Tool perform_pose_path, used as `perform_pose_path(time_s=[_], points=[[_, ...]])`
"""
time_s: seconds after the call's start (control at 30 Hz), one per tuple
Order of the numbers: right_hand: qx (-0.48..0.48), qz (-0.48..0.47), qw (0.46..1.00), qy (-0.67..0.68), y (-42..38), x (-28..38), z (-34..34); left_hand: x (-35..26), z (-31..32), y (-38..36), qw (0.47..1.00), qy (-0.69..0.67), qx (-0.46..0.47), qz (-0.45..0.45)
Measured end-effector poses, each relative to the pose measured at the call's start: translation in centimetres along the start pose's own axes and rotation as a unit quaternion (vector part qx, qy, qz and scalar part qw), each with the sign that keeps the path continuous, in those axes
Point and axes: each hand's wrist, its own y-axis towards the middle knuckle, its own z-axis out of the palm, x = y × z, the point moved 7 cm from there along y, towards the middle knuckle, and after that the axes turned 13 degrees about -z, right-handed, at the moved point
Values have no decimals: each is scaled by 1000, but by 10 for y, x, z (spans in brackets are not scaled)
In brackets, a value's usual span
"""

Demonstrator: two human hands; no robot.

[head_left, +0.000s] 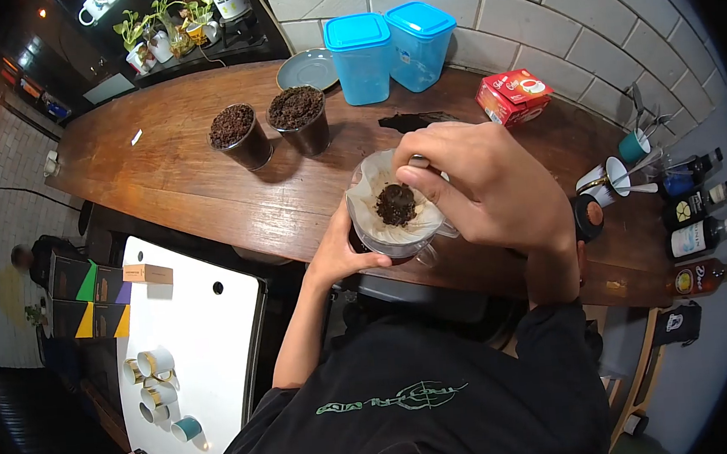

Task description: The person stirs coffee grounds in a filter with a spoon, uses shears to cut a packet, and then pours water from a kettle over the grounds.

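Observation:
A clear coffee dripper [395, 248], lined with a white paper filter [363, 201], stands at the front of the wooden counter. Dark wet coffee grounds [395, 205] lie at the bottom of the filter. My left hand [337, 250] is curled around the dripper's left side, thumb in front. Over the filter's right rim, my right hand [484, 183] pinches a metal spoon [417, 161] between thumb and fingers. Only the rounded end of its handle shows; the rest is hidden. Behind are two glasses, a left one [251, 150] and a right one [309, 137], heaped with dark crumbly grounds.
Two blue lidded containers [359, 65] and a grey plate [307, 71] stand by the tiled wall. A red box [514, 96] sits right of them. Several bottles [696, 237] line the right end. Several cups [155, 361] are on the white table [209, 324] at left.

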Motion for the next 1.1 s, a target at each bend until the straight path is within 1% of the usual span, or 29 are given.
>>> perform_pose_path(time_s=[0.07,0.1,0.17,0.2,0.27,0.47,0.5,0.57,0.7,0.77,0.9,0.97,1.1], points=[[-43,-7,999,-6,0,5,-8,0,0,0,1000,-6,-4,3],[-43,-8,999,-5,1,6,-10,-1,0,-1,1000,-6,-4,3],[19,5,998,57,0,7,-4,-4,0,-1,1000,-10,-2,-3],[19,6,998,57,0,5,-2,-4,1,-1,1000,-10,-1,-3],[25,-13,1000,12,-1,1,5,-3,0,-1,1000,-12,-3,-4],[-21,-16,1000,-1,0,9,-9,-4,0,-1,1000,-14,-9,5],[-21,-15,1000,-1,0,9,-9,-4,0,-1,1000,-14,-8,4],[23,3,999,30,-1,6,-1,-2,1,0,1000,-17,4,-9],[3,-11,1000,8,-1,7,-1,1,0,0,1000,-12,1,-6],[-21,0,1000,-1,0,12,-9,4,-1,0,1000,1,-4,-2],[-8,-4,1000,-5,-2,9,-8,1,1,1,1000,-16,7,-6],[21,-47,999,-6,-5,8,0,4,0,1,1000,-13,8,-9],[6,-41,999,7,-3,13,-5,0,1,0,1000,-18,7,-8]])
